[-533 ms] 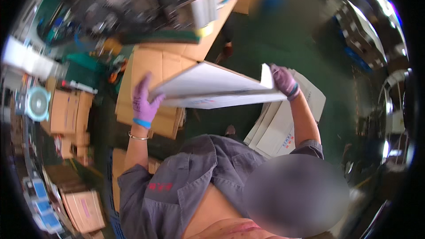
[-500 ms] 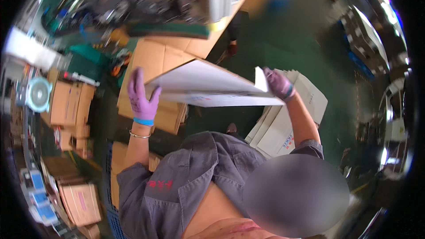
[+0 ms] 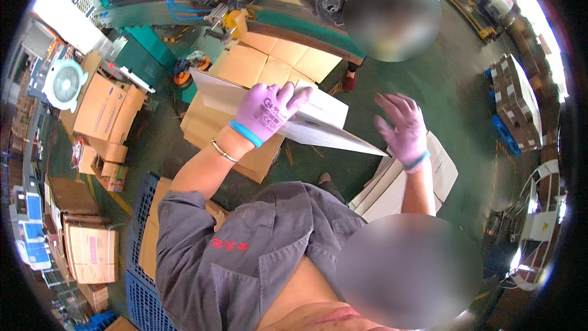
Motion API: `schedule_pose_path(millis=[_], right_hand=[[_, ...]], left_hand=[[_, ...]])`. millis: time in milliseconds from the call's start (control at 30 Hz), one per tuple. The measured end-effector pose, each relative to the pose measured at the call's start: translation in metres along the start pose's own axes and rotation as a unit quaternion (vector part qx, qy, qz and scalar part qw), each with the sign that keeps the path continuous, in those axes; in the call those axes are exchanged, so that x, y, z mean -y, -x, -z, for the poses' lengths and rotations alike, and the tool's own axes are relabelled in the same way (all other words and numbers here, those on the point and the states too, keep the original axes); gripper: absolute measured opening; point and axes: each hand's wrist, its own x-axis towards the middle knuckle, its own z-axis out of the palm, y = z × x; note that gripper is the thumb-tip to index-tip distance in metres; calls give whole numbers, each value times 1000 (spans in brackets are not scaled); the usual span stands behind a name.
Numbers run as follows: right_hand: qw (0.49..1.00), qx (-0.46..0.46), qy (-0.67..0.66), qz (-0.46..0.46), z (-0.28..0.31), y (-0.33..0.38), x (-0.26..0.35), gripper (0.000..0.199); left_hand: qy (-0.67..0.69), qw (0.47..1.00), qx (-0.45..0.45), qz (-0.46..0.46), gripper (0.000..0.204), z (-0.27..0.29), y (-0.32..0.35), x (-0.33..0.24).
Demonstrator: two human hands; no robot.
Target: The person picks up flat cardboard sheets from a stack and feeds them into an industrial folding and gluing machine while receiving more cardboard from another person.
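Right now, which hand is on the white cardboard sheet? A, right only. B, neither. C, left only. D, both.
C: the left hand lies flat on the white cardboard sheet, while the right hand is open in the air just off its far end, touching nothing.

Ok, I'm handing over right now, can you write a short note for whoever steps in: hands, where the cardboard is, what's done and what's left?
Left hand: purple glove, gripping the flat white cardboard sheet from above and holding it up at chest level.
Right hand: purple glove, open, fingers spread, off the sheet, beside its right end.
Where things are: a stack of flat white sheets lies on the green floor by the right side; brown flattened cartons lie ahead, in front of the machine.
Done: one sheet is lifted off the floor.
Left: the sheet is not yet set down anywhere; the white stack remains.
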Motion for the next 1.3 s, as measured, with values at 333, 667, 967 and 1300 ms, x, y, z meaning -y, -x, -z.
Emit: schedule_pose_path(millis=[333, 667, 967, 1300], right_hand=[[971, -24, -111, -211, 23, 55, -95, 23], [693, -252, -585, -337, 4, 6, -222, 65], [585, -176, -704, -361, -9, -86, -248, 37], [625, -241, -638, -380, -2, -35, -229, 47]], left_hand=[[158, 980, -4, 118, 60, -21, -105, 15], [255, 930, -171, 203, 42, -47, -143, 29], [242, 935, -111, 235, 42, -59, -121, 66], [261, 938, -100, 206, 43, -86, -113, 96]])
